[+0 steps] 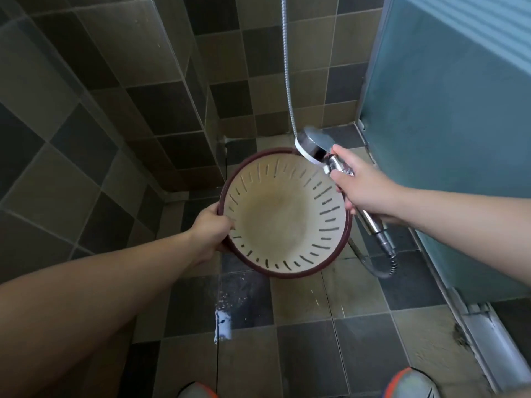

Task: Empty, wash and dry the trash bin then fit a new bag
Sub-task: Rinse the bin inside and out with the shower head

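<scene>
Left grip (211,225) clamped on rim of bin (284,214), held tilted, mouth up, above tiled floor (301,326). Right grip (362,185) clamped on shower head (311,147), just over far rim. Wall corner close behind; glass door (448,124) near right; floor open in front.

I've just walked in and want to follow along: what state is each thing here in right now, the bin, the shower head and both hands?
trash bin: empty, held tilted above the floor, mouth toward the camera.
shower head: held at the bin's rim; whether water runs, cannot tell.
left hand: gripping the bin's rim.
right hand: closed on the shower head's handle.
floor: some white residue near the middle.
</scene>
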